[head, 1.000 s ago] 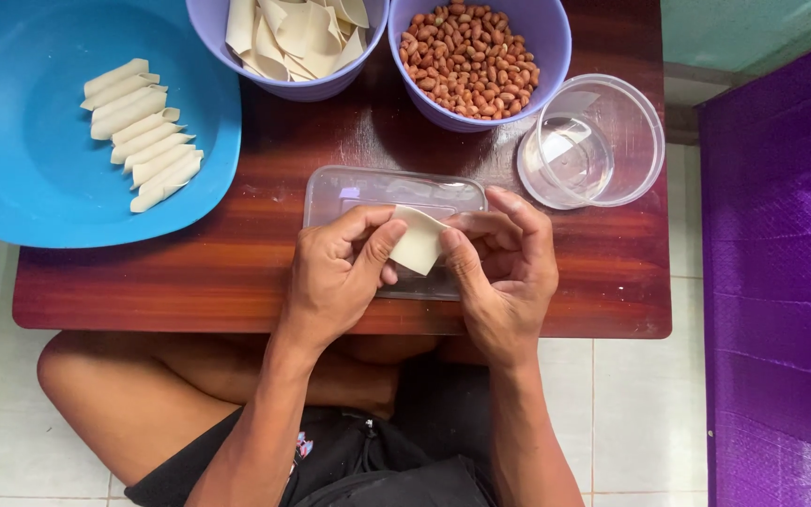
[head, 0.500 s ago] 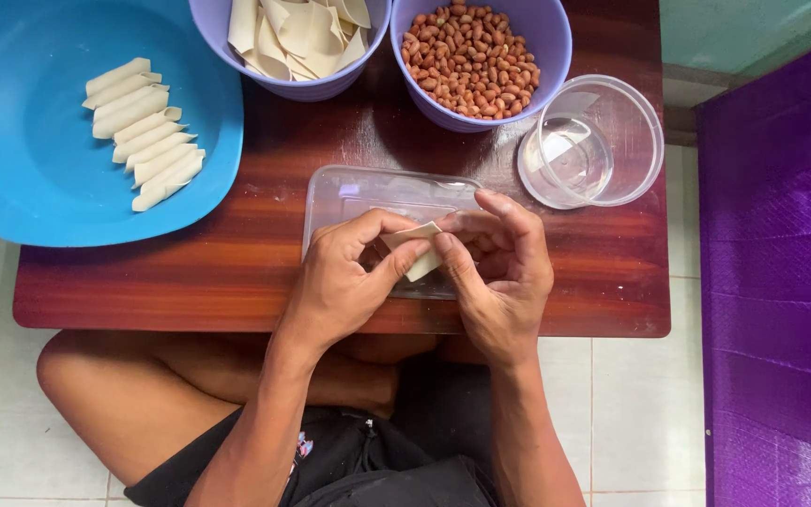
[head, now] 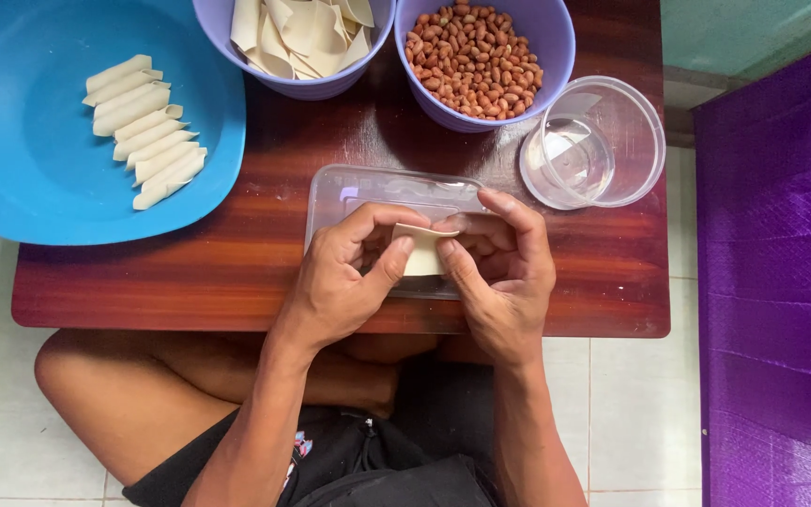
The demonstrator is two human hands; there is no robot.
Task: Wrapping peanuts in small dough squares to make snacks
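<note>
Both hands pinch one small pale dough wrapper (head: 423, 250) over a clear plastic lid (head: 349, 195) on the low wooden table (head: 190, 272). My left hand (head: 344, 277) grips its left side with thumb and fingers. From the right, my right hand (head: 499, 272) holds it, the thumb pressed on the wrapper. The wrapper looks partly rolled. A blue plate (head: 21, 169) at the far left carries several finished pale rolls (head: 143, 131).
A lilac bowl (head: 227, 38) of flat wrappers sits at the back. Beside it a lilac bowl (head: 556, 56) holds peanuts (head: 471, 61). A clear round container (head: 598, 141) with water stands at the right. Purple mat (head: 781, 282) at right; my crossed legs lie under the table.
The wrapper has gone from a flat open sheet to a narrower, partly rolled piece between my fingers. Both hands stayed over the clear lid.
</note>
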